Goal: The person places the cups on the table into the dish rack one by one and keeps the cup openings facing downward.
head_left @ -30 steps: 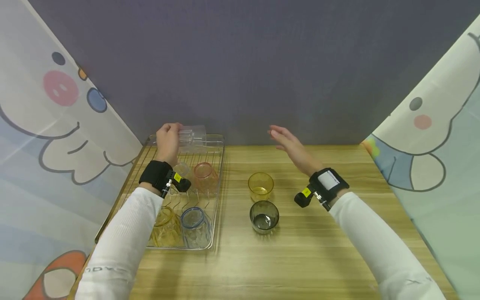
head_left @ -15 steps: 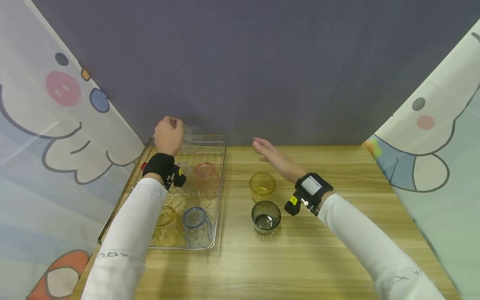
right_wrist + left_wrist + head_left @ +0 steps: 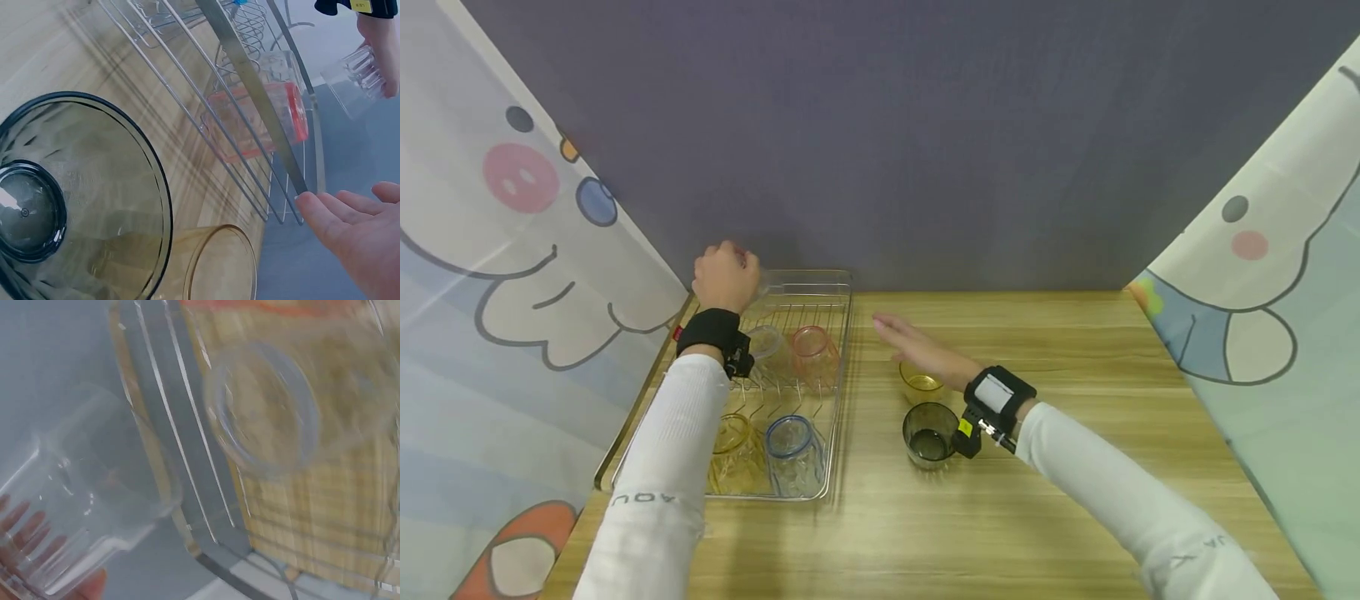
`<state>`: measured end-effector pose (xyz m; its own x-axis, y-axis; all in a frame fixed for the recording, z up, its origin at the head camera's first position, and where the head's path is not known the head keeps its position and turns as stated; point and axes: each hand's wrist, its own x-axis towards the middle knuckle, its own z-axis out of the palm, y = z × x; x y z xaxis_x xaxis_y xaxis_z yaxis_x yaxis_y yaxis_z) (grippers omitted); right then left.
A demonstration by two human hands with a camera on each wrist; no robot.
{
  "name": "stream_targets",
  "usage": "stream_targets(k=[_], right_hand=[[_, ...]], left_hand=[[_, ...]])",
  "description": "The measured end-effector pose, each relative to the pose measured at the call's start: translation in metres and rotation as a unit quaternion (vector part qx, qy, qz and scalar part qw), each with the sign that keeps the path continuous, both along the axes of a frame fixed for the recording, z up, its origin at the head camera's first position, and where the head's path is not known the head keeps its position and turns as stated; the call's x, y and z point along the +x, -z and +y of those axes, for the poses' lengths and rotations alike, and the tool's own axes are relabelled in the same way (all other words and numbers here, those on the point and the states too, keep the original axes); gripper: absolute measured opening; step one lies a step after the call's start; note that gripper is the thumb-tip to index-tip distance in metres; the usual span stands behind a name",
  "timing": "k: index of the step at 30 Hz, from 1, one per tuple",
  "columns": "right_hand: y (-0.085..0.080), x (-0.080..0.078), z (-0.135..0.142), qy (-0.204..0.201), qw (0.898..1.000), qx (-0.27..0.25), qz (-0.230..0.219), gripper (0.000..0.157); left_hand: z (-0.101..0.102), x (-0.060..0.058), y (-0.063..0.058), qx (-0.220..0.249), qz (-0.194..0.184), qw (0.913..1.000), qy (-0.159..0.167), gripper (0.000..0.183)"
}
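At the back of the wire dish rack (image 3: 829, 467), my left hand (image 3: 726, 277) grips a clear drinking glass (image 3: 94, 481), fingers wrapped round one end. The glass is tilted on its side above the rack; in the head view the hand hides much of it. Below it a clear glass (image 3: 767, 348) and a pink glass (image 3: 812, 354) stand in the rack. My right hand (image 3: 928, 352) hovers with straight fingers beside the rack, holding nothing. Beneath it on the table are an amber glass (image 3: 917, 390), partly covered by the hand, and a dark grey glass (image 3: 928, 442).
A yellow glass (image 3: 733, 458) and a blue-rimmed glass (image 3: 793, 458) occupy the front of the rack. Behind the wooden table (image 3: 1000, 517) rises a grey wall (image 3: 910, 150). Printed cloth panels (image 3: 1247, 333) close in both sides.
My right hand has moved left and nearer, from the back of the table to above the amber glass. The left hand has turned the clear glass and shifted slightly left.
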<state>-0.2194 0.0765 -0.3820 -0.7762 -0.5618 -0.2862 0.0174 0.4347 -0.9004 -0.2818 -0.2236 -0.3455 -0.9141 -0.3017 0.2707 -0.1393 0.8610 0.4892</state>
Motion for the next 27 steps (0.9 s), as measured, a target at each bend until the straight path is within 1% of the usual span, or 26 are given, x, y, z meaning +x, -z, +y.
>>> stream_targets(k=[6,11,14,17,20,22,23,25,27], right_hand=[[0.004,0.004,-0.005,-0.01,1.0,-0.009,-0.007,0.07],[0.006,0.008,-0.009,-0.012,1.0,-0.014,-0.02,0.069],[0.007,0.011,-0.01,-0.012,0.999,-0.016,-0.027,0.068],[0.008,0.012,-0.012,-0.017,0.999,-0.025,-0.035,0.068],[0.009,0.014,-0.012,-0.018,0.999,-0.031,-0.038,0.067],[0.01,0.015,-0.012,-0.019,0.998,-0.034,-0.042,0.067],[0.01,0.016,-0.012,-0.018,0.998,-0.037,-0.043,0.067],[0.011,0.017,-0.013,-0.019,0.998,-0.04,-0.045,0.068],[0.012,0.017,-0.014,-0.02,0.998,-0.043,-0.047,0.069]], left_hand=[[-0.01,0.003,0.003,-0.02,-0.037,0.9991,-0.005,0.044],[-0.017,0.005,0.006,-0.033,-0.061,0.9976,-0.002,0.045],[-0.021,0.006,0.01,-0.05,-0.086,0.995,0.01,0.048],[-0.026,0.007,0.014,-0.08,-0.106,0.9906,0.035,0.049],[-0.03,0.007,0.017,-0.107,-0.105,0.9867,0.062,0.049],[-0.033,0.007,0.019,-0.113,-0.098,0.9861,0.072,0.049],[-0.034,0.007,0.019,-0.114,-0.096,0.9861,0.073,0.049],[-0.035,0.007,0.02,-0.104,-0.094,0.988,0.064,0.048],[-0.038,0.008,0.021,-0.088,-0.095,0.9905,0.046,0.048]])
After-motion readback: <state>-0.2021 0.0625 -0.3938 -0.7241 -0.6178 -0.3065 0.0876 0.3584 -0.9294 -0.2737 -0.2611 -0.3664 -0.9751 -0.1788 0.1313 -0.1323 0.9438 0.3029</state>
